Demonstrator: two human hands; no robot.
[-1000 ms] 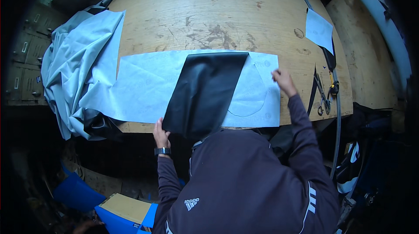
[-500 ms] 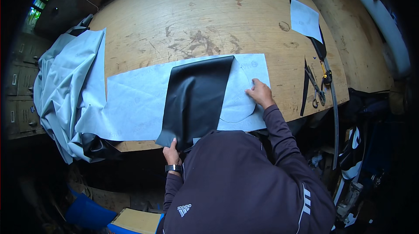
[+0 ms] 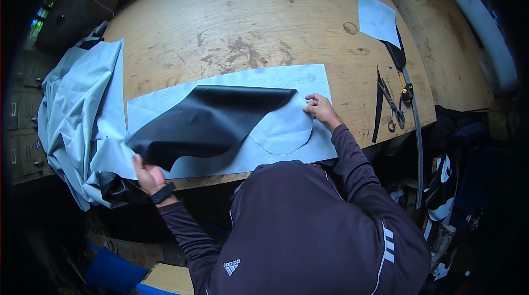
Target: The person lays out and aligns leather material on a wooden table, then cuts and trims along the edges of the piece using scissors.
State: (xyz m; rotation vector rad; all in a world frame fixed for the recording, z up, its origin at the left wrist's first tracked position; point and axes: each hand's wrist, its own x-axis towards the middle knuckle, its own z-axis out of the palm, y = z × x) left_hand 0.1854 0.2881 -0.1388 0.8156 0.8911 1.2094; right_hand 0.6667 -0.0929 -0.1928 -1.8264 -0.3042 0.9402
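A black leatherette piece (image 3: 204, 121) with a pale backing lies twisted over a larger pale sheet (image 3: 157, 99) on the wooden table. Its left end is lifted by my left hand (image 3: 149, 176), closed at the near left corner with the thumb showing; the other fingers are partly hidden. My right hand (image 3: 322, 112) pinches the edge of the same piece at its right end. There the pale backing (image 3: 286, 130) faces up and ends in a curved edge.
At the left, a heap of pale-backed material (image 3: 80, 113) hangs over the table edge. To the right lie scissors (image 3: 392, 107), a tape measure (image 3: 407, 92), a black strip (image 3: 377, 107), a long metal ruler (image 3: 417, 152) and a small pale sheet (image 3: 378, 18).
My left hand has swung left, drawing the black piece's near end across the pale sheet. The right hand keeps its place at the right end, with the fingers now pinched on the edge.
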